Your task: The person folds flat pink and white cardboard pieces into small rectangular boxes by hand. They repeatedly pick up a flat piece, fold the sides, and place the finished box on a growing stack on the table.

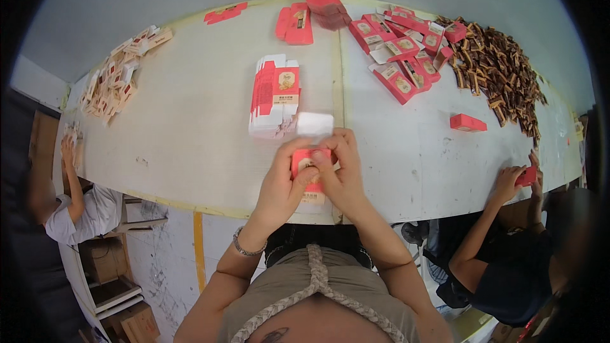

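Observation:
Between my two hands is a red carton (312,178) with a cream emblem, its white flap (315,123) sticking up at the far end. My left hand (283,181) grips its left side with the thumb on the front. From the right, my right hand (340,168) holds it too, thumb pressed near the top. Just beyond my left hand lies a stack of flattened red-and-white cartons (274,96). The lower part of the carton I hold sits close to the table's near edge.
Folded red boxes (400,51) are heaped at the far right beside a pile of small brown wrapped pieces (495,67). A single red box (468,122) lies nearer. Cream cartons (114,82) are piled at left. Co-workers sit at both ends; the right one holds a red box (526,176).

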The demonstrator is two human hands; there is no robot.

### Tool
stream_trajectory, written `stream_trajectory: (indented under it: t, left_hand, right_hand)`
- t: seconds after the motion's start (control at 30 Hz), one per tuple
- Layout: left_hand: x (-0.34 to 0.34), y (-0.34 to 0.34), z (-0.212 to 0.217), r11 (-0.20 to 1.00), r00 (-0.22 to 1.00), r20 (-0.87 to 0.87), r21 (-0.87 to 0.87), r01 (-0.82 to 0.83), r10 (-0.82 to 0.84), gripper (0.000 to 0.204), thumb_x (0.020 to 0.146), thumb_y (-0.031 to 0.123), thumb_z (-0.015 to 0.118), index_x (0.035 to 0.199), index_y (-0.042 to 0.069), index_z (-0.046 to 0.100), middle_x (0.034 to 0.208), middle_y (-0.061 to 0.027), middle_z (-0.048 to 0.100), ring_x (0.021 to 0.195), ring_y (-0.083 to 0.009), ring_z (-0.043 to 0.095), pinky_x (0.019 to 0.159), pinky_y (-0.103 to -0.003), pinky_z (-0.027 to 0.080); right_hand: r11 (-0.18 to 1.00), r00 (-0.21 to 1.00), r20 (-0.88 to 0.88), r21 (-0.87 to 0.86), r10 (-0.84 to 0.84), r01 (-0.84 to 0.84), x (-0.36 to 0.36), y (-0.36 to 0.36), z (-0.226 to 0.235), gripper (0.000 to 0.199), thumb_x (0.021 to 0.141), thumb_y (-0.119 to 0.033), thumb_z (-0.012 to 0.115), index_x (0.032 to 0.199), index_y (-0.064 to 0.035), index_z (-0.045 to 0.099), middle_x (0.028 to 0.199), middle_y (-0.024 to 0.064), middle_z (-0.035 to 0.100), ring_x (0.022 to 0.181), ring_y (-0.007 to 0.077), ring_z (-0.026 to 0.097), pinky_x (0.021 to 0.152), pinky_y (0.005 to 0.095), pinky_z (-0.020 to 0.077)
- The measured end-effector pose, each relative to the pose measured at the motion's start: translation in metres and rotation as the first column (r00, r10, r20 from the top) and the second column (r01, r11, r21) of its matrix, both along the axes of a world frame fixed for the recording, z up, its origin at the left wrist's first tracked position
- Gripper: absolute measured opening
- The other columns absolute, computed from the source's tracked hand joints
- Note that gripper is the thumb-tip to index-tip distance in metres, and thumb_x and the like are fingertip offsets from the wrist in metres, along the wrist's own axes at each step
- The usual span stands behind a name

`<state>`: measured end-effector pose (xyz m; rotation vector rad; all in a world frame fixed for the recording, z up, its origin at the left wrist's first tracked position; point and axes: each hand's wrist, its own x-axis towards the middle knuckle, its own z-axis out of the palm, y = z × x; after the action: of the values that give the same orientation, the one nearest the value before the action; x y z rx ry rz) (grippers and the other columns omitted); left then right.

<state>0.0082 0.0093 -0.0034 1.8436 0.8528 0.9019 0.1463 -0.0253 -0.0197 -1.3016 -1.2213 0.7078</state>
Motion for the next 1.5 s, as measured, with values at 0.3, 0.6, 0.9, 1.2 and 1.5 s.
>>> stream_trajectory:
  t: [0.3, 0.6, 0.9, 1.2, 1.5]
  left_hand:
    - [-0.002, -0.010, 0.000, 0.995, 0.997, 0.049, -0.082, 0.058, -0.054, 0.036, 0.088, 0.008, 0.058, 0.118, 0.002, 0.037, 0.120, -0.0171, 0.049, 0.099, -0.0183, 0.056, 0.082, -0.030, 0.047]
    - [-0.013, -0.012, -0.005, 0.983, 0.971, 0.195, -0.097, 0.159, -0.138, 0.062, 0.079, -0.002, 0.066, 0.124, 0.004, 0.024, 0.124, -0.0191, 0.044, 0.110, -0.0226, 0.050, 0.090, -0.034, 0.044]
    - [-0.012, -0.011, 0.006, 0.994, 0.992, 0.081, 0.042, 0.097, -0.100, 0.053, 0.075, 0.009, 0.073, 0.118, 0.004, 0.043, 0.122, -0.0187, 0.048, 0.106, -0.0275, 0.055, 0.084, -0.035, 0.048]
    - [-0.008, -0.015, -0.001, 0.992, 0.986, 0.106, 0.000, 0.128, -0.127, 0.050, 0.075, 0.010, 0.073, 0.117, 0.008, 0.045, 0.123, -0.0167, 0.047, 0.109, -0.0305, 0.053, 0.084, -0.035, 0.048]
    - [-0.013, -0.016, 0.000, 0.977, 0.987, 0.110, -0.161, 0.136, -0.119, 0.052, 0.080, 0.008, 0.067, 0.125, 0.007, 0.042, 0.122, -0.0147, 0.048, 0.102, -0.0284, 0.057, 0.076, -0.032, 0.052]
  right_hand:
    - [0.983, 0.824, -0.550, -0.021, 0.139, -0.180, 0.009, -0.004, 0.013, 0.010, 0.084, -0.005, 0.063, 0.091, 0.0010, 0.063, 0.104, 0.0069, 0.057, 0.097, 0.0135, 0.054, 0.084, 0.0275, 0.0445]
    - [0.958, 0.858, -0.471, -0.079, 0.208, -0.276, 0.017, -0.014, 0.044, 0.020, 0.084, -0.002, 0.062, 0.103, 0.0013, 0.065, 0.107, 0.0109, 0.061, 0.096, 0.0150, 0.059, 0.078, 0.0247, 0.0503]
    - [0.955, 0.917, -0.320, -0.095, 0.237, -0.280, 0.018, -0.014, 0.052, 0.019, 0.085, -0.002, 0.061, 0.103, 0.0009, 0.066, 0.106, 0.0111, 0.061, 0.094, 0.0146, 0.060, 0.076, 0.0235, 0.0492]
    - [0.964, 0.949, -0.266, -0.155, 0.170, -0.216, 0.022, -0.026, 0.040, 0.020, 0.087, -0.004, 0.058, 0.105, 0.0001, 0.066, 0.106, 0.0120, 0.064, 0.091, 0.0139, 0.060, 0.074, 0.0245, 0.0499]
    - [0.932, 0.929, -0.298, -0.216, 0.220, -0.291, 0.030, -0.018, 0.037, 0.020, 0.085, -0.003, 0.061, 0.104, -0.0011, 0.066, 0.104, 0.0114, 0.064, 0.086, 0.0125, 0.061, 0.068, 0.0227, 0.0518]
